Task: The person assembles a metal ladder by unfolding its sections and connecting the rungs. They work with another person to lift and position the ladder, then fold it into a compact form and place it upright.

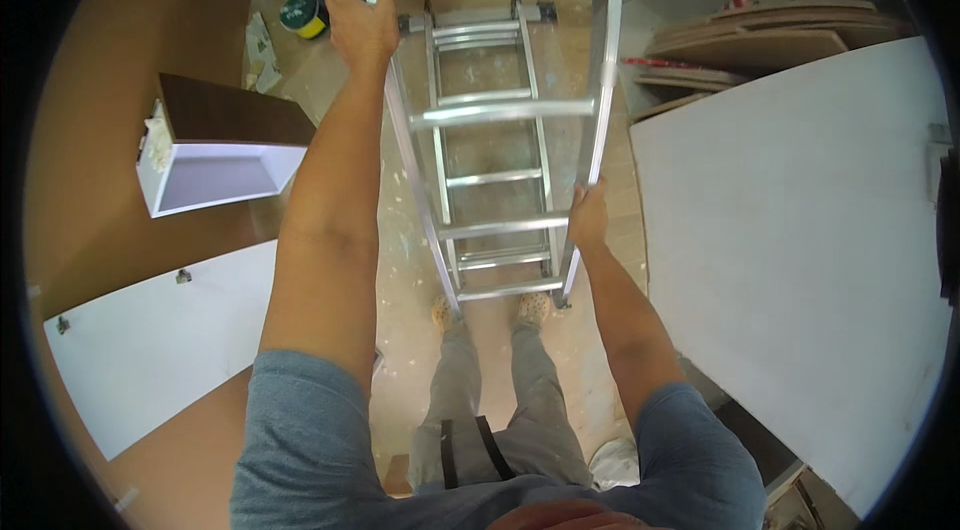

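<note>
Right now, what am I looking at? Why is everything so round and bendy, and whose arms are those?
The picture comes from a camera worn on a person's head, looking down. Its wide lens bends straight edges. The two bare arms are that person's own. The left hand grips the left rail of a silver ladder, high up. The right hand grips the right rail, lower down. Below are the person's grey trousers and shoes on a dusty floor. A big white board lies to the right, a white door panel and an open cabinet box to the left.
</note>
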`<state>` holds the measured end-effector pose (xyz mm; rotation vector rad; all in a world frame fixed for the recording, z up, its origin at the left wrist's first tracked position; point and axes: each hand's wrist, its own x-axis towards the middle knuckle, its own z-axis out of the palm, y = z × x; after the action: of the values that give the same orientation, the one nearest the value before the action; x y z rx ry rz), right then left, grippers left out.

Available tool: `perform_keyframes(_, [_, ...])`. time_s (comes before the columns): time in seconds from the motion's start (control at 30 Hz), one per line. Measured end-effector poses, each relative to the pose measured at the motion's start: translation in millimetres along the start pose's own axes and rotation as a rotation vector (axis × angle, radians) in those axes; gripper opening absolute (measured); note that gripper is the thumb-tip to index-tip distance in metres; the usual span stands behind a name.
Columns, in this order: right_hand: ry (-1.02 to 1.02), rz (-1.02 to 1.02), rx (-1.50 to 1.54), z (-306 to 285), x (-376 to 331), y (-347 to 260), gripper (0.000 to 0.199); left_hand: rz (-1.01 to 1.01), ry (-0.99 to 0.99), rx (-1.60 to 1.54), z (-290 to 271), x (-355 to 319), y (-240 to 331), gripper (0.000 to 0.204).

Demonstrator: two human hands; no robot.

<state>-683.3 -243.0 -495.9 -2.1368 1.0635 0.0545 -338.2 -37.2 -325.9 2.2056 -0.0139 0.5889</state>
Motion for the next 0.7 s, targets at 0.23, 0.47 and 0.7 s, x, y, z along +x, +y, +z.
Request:
perform_keyframes(0.23, [0.07, -0.022, -0.139, 41.9, 77.0, 8.1, 0.045, -0.434, -0.323, -0.138, 49.6, -275.5, -180.9, 0.066])
perform_keyframes(0.47, [-0.02, -0.014, -0.257, 97.2, 152.1, 25.3, 0.046, -0.435, -0.48, 0.018, 71.2, -346.3, -262.0, 0.062])
perform_keyframes(0.7, [-0.106, 0.055, -0.341, 150.1, 205.0, 43.8, 0.048, -0.466, -0.51, 0.164, 113.1, -343.1, -292.7, 0.065])
